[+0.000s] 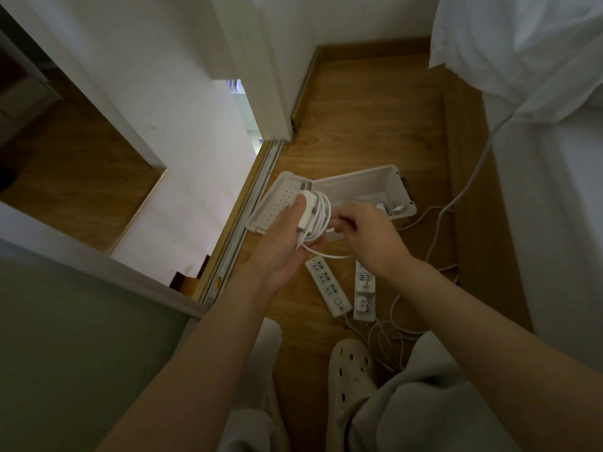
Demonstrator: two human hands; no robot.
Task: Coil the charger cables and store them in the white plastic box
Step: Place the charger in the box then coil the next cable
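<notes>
Just above the open white plastic box, which sits on the wooden floor with its perforated lid folded out to the left, the left hand grips a white charger, thumb on its face and fingers underneath. The right hand pinches the cable beside the wound loops. The main risk, as I judge it, is that the loops spring loose. They lie around the charger body with nothing tying them, and a free tail droops below the left hand towards the power strips, so a slack pinch or a snag on those strips could unwind the coil. A bulky, uneven bundle might also sit badly in the box, where a small adapter and lead seem to lie already, and keep the lid from closing. More loose cables trail across the floor near the person's feet and could tangle with the tail. The cable itself is thin, white and smooth-looking, wound in several roughly even rounds. The charger is a compact white block with rounded corners.
</notes>
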